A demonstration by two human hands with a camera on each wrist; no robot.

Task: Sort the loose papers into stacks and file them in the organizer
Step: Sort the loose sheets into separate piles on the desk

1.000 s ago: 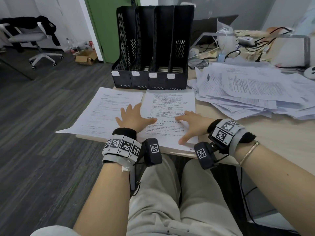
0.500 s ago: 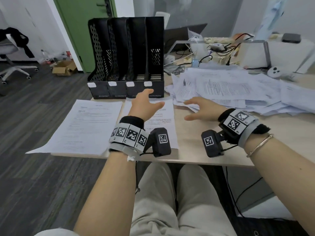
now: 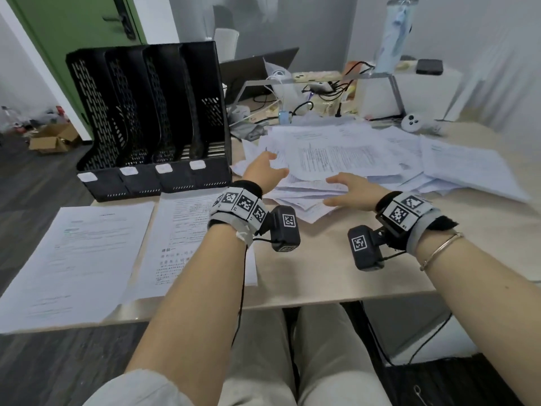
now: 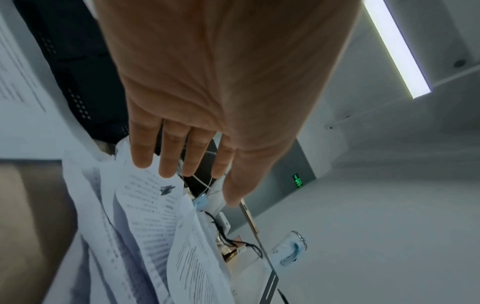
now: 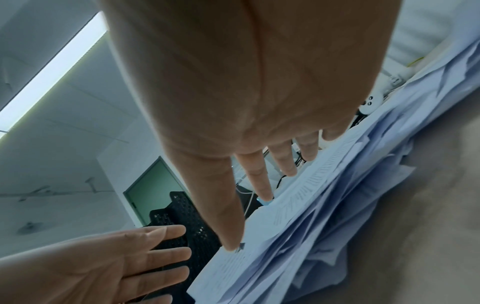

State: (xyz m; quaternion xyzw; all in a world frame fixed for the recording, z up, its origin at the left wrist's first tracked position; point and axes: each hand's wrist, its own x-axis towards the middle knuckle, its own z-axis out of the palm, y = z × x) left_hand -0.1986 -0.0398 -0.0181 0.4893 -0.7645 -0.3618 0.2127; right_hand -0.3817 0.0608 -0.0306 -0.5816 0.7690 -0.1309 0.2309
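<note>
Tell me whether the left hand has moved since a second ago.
Yes. The left hand left the sheet in front of the organizer and went right, to the loose pile.

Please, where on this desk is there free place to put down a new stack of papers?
Bare desk lies at the near edge, between the two sorted stacks and the loose pile. Behind the pile, cables and clutter crowd the back. The organizer blocks the far left.

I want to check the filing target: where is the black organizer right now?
In the head view the black organizer stands upright at the table's far left, behind the two sorted sheets and just left of the loose paper pile.
</note>
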